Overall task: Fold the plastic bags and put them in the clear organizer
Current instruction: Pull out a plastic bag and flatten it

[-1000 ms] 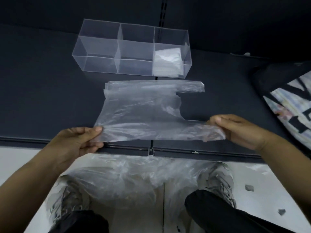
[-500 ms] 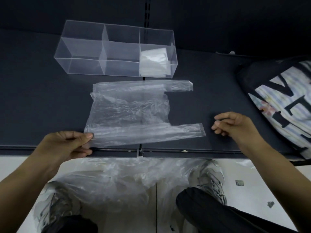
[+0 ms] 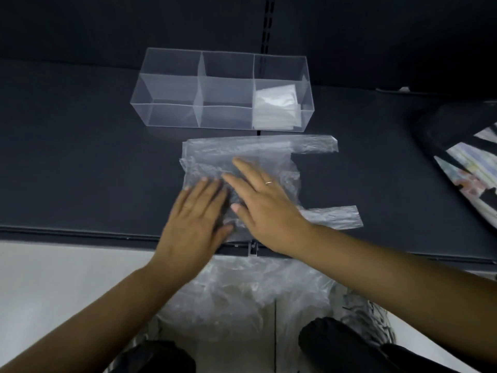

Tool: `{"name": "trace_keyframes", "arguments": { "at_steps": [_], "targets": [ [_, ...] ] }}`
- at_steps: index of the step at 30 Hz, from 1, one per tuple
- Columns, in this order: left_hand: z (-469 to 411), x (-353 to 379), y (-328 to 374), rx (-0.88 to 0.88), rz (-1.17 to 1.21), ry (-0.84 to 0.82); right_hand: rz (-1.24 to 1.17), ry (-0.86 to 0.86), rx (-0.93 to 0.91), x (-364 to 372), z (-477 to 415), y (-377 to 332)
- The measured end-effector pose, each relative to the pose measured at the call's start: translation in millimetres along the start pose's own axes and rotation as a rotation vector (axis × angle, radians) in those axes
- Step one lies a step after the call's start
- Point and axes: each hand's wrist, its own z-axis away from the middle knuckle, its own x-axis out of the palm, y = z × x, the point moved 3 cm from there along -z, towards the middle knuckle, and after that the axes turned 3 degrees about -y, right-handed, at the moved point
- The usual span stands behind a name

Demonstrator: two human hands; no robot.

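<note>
A clear plastic bag (image 3: pixel 242 153) lies flat on the dark shelf (image 3: pixel 80 170), its two handles pointing right. My left hand (image 3: pixel 197 219) and my right hand (image 3: pixel 265 200) both rest palm-down on the bag's middle, fingers spread and side by side, holding nothing. Behind the bag stands the clear organizer (image 3: pixel 172 98) with three compartments. Its right compartment holds a folded plastic bag (image 3: pixel 275 109); the left and middle ones look empty.
A pile of loose clear plastic bags (image 3: pixel 255 297) lies on the pale floor below the shelf edge, between my shoes and knees. A black bag with a white printed pattern (image 3: pixel 462 157) sits at the shelf's right end.
Both hands let go of the bag's near edge and moved onto its middle, pressing it flat. The bag now lies fully on the shelf.
</note>
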Motion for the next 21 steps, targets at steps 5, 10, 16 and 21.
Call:
{"name": "trace_keyframes", "arguments": {
  "at_steps": [5,10,16,21],
  "targets": [
    [30,18,24,0.114,-0.052,-0.114,0.289,-0.091,0.228,24,26,50],
    [14,-11,10,-0.060,0.289,0.110,0.306,0.006,0.351,9,50,64],
    [-46,4,-26,-0.095,0.034,-0.029,0.128,0.003,0.020,17,-17,14],
    [-57,15,-58,-0.051,-0.111,-0.104,0.192,-0.023,0.228,17,-37,62]
  ]
}}
